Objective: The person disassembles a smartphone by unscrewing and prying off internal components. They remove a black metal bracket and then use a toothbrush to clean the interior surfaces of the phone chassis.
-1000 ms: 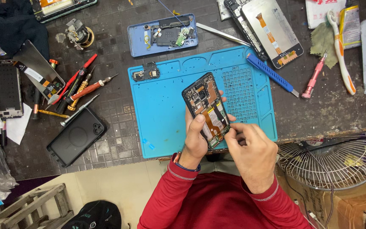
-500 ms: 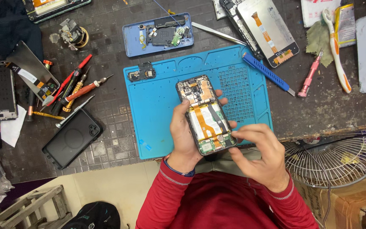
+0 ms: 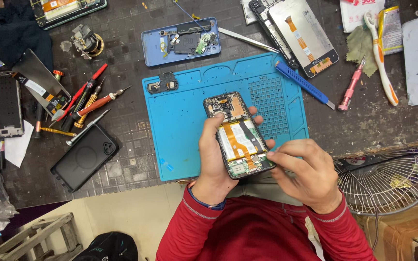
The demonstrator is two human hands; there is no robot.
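Observation:
An opened phone (image 3: 237, 135) with its back off shows a battery, orange flex cables and circuit boards. My left hand (image 3: 214, 159) grips it from the left side, thumb on its edge, above the near edge of a blue repair mat (image 3: 180, 125). My right hand (image 3: 306, 171) pinches at the phone's lower right corner with fingertips; I cannot tell whether a small tool is in it. Both sleeves are red.
On the dark worktable lie a blue phone back with parts (image 3: 180, 41), a screen assembly (image 3: 303, 36), tweezers (image 3: 247, 39), a blue pry tool (image 3: 303, 83), red screwdrivers (image 3: 93, 104), a pink screwdriver (image 3: 351, 84), a black phone case (image 3: 84, 157). A wire fan guard (image 3: 388, 183) sits right.
The phone has been lowered and turned more upright toward me, inside fully showing. My right hand moved from its lower middle to its lower right corner.

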